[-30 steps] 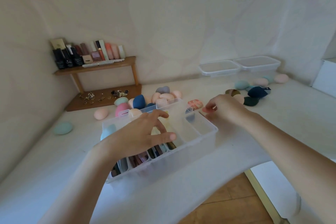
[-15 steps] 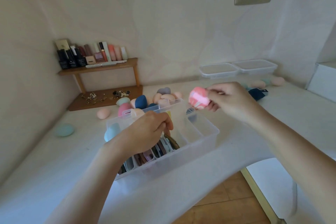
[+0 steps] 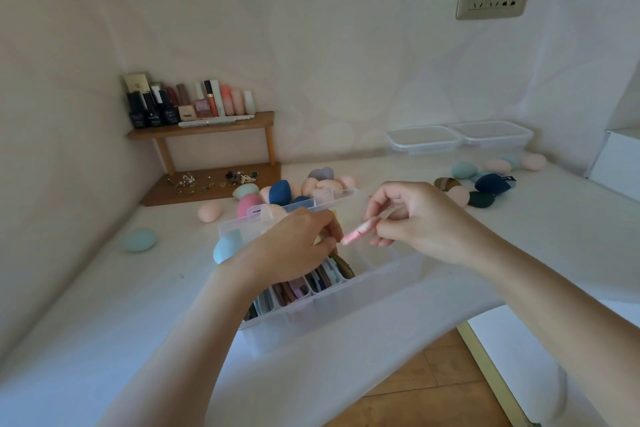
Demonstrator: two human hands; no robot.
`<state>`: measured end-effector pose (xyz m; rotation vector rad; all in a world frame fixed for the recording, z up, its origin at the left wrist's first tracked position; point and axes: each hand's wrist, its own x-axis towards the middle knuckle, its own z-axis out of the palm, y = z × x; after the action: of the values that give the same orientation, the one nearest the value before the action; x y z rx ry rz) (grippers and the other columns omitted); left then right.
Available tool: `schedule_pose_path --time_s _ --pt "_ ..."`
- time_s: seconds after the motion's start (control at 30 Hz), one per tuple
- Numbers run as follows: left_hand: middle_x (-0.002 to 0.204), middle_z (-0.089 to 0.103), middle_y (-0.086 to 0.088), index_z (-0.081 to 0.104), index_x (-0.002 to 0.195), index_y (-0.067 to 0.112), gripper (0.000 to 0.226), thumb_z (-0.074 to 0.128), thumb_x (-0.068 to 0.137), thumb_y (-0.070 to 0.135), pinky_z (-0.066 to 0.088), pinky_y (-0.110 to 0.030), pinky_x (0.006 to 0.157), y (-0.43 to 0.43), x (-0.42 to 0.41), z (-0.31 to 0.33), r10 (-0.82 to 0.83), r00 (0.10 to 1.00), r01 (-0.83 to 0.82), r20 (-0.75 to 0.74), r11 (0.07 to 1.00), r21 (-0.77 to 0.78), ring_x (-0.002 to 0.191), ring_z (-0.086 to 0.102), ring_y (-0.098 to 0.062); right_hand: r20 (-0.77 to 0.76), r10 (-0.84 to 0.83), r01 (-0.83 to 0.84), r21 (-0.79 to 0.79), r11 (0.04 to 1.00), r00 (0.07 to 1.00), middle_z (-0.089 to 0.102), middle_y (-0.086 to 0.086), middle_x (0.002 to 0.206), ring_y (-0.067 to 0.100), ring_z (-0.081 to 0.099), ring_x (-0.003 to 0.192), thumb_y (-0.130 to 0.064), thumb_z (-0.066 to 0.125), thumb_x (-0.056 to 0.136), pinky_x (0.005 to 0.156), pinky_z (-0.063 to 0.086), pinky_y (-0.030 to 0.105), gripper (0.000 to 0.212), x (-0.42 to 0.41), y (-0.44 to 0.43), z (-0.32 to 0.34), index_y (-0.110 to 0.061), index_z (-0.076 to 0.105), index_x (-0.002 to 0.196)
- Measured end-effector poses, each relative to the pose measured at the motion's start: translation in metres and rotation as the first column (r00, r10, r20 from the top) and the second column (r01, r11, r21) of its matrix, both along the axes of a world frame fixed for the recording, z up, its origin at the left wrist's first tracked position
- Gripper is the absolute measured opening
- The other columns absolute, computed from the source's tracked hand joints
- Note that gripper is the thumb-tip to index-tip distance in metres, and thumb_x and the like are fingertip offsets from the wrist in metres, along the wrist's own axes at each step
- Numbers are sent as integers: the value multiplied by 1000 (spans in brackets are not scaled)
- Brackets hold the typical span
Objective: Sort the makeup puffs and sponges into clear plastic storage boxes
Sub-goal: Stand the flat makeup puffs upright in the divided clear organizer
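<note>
- Your right hand [image 3: 420, 218] pinches a flat pink puff [image 3: 358, 231] by its edge between thumb and forefinger; the puff shows edge-on, tilted, above the middle of the clear divided box [image 3: 388, 279].
- Your left hand [image 3: 298, 246] is curled down into the box, fingertips bent onto the upright puffs [image 3: 322, 279] filed in the near compartments; you can't tell for sure whether those fingers actually pinch one, since the knuckles hide the tips.
- The pink puff's lower tip sits just beside your left fingertips, nearly touching them.
- The box stands on the white table [image 3: 104, 305], near its front edge. Its left compartments are packed with flat puffs on edge, in dark green, mauve, blue and brown; the right part looks unfilled.
- A pale blue egg sponge [image 3: 225, 248] presses against the box's left wall; whether it lies inside or outside is unclear.
- Behind the box lies a heap of egg sponges [image 3: 294, 189] in pink, navy, peach and grey. A single peach sponge [image 3: 209, 212] and a teal sponge [image 3: 138, 240] lie apart to the left.
- To your right, more loose sponges and puffs [image 3: 485, 184] are scattered on the table, navy and dark green among them.
- Two lidded clear boxes [image 3: 457, 139] stand against the back wall.
- A wooden shelf [image 3: 204, 128] in the corner carries cosmetics bottles.
</note>
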<state>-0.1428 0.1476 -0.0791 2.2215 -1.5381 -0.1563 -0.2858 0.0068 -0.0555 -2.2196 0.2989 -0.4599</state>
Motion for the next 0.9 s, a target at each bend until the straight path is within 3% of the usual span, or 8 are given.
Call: schedule_pose_path --time_s 0.07,0.17,0.23,0.33,0.43,0.57,0.73,0.9 --pt "85 53 20 57 96 28 12 48 96 20 38 -6 66 1 0 1 3 1000 -3 -6 1000 3 78 50 6 -24 41 -43 -75 996 999 74 2 88 27 71 81 -6 63 79 81 54 47 19 -1 -1 5 -24 64 74" --pt "85 50 21 57 97 28 13 48 96 19 37 -4 65 0 -2 2 -6 1000 6 -3 1000 4 76 49 7 -40 81 -84 -71 994 996 73 -10 94 10 70 83 -7 60 83 84 53 33 18 -1 0 11 -19 69 73" --pt "86 50 20 57 98 27 14 47 96 18 37 -4 64 1 -2 3 -1 1000 1 0 1000 4 76 49 6 -37 71 -74 -87 993 997 74 -7 85 -4 66 78 -13 68 82 79 51 21 8 1 5 13 -17 71 77" --pt "84 51 21 58 96 28 19 44 96 16 37 0 65 2 -2 3 13 1000 -13 -6 1000 -3 76 50 6 -17 -5 1 -228 974 1000 71 0 76 -2 66 69 -9 74 76 73 53 20 10 9 13 7 -18 70 78" --pt "90 56 12 56 95 27 17 43 96 16 40 -8 64 1 0 2 33 999 -33 7 999 0 77 52 -2 48 -63 77 -376 924 997 59 -9 78 3 59 64 -4 69 75 62 46 17 14 17 24 3 -17 66 81" --pt "99 61 0 56 106 20 17 45 94 17 46 -27 73 0 0 1 67 998 -67 18 998 7 85 56 -14 70 -132 146 -275 950 989 64 -10 69 3 57 61 -7 73 73 61 47 21 16 19 29 4 -15 67 85" --pt "104 63 0 52 115 19 22 41 96 17 43 -19 67 1 -3 3 66 998 -66 -6 998 6 85 56 -13 -2 -149 146 -199 969 989 65 -9 66 -8 56 57 -8 75 72 54 39 4 20 19 24 0 -19 69 87" --pt "105 64 -2 52 118 20 26 42 95 15 51 -29 78 1 -4 4 71 997 -71 -36 997 15 90 60 -15 -26 -106 92 -336 937 994 64 -7 74 -1 52 60 -9 70 76 55 39 9 17 19 27 0 -18 65 90"
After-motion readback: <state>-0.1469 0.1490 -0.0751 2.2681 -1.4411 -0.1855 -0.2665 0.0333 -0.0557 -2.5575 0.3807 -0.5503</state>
